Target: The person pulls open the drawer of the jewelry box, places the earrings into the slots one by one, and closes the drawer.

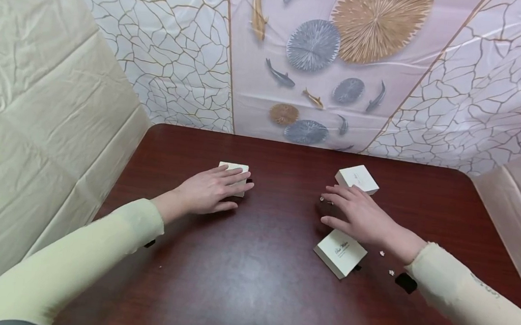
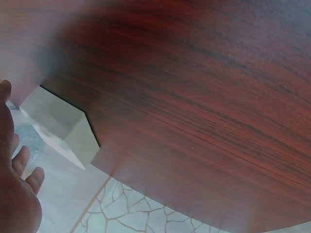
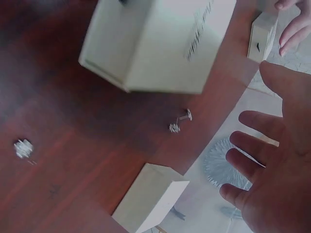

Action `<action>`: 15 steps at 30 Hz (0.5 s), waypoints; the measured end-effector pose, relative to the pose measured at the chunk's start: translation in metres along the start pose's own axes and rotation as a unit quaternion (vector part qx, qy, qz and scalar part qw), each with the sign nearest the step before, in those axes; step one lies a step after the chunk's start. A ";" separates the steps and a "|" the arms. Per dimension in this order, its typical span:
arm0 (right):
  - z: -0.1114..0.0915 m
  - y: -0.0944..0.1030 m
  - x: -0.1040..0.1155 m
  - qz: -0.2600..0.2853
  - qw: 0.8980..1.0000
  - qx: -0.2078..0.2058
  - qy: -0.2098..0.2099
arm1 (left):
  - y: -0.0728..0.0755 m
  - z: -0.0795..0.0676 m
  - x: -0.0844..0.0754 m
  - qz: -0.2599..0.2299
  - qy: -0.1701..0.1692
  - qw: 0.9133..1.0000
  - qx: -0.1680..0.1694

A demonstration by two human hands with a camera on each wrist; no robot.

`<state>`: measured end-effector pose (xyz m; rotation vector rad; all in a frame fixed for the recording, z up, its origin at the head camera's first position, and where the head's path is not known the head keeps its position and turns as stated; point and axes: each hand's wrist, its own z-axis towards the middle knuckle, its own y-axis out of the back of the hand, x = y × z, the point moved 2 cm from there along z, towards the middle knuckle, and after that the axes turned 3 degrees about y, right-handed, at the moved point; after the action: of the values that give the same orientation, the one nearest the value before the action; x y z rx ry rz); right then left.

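Note:
My left hand (image 1: 212,189), fingers stretched out, reaches over a small cream box (image 1: 241,192) and hides much of it in the head view. From the left wrist, that box (image 2: 53,114) shows beyond the fingers. My right hand (image 1: 362,215) hovers with spread fingers between two more cream boxes. The nearer box (image 1: 341,253) bears dark lettering and has a black tab at its side; the farther box (image 1: 359,178) lies past the fingertips. The right palm (image 3: 282,179) holds nothing. Beneath the right fingers lie two small sparkling stud earrings (image 3: 174,127).
Two flower-shaped studs (image 1: 391,272) lie on the dark red wooden table (image 1: 251,274), under the right forearm's inner side. A black pad (image 1: 405,282) sits beside the right sleeve. Patterned cloth (image 1: 310,110) hangs behind the table's far edge, with plain beige cloth (image 1: 55,90) at the left.

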<state>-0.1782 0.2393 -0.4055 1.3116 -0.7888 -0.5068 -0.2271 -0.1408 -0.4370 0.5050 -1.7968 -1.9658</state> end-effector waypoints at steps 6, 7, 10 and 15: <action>-0.019 -0.009 0.011 -0.007 0.999 -0.027 0.017 | 0.001 0.000 -0.009 -0.002 -0.010 1.000 0.010; -0.022 -0.011 0.013 -0.007 0.999 -0.033 0.019 | 0.001 0.000 -0.010 -0.002 -0.011 1.000 0.012; -0.031 -0.016 0.019 -0.012 0.999 -0.045 0.022 | 0.002 -0.002 -0.015 -0.005 -0.014 1.000 0.018; -0.046 -0.023 0.029 -0.025 0.998 -0.057 0.023 | 0.003 -0.004 -0.024 -0.012 -0.019 1.000 0.020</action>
<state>-0.1222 0.2430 -0.4238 1.2351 -0.6818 -0.5517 -0.2048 -0.1319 -0.4347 0.5057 -1.8656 -1.9712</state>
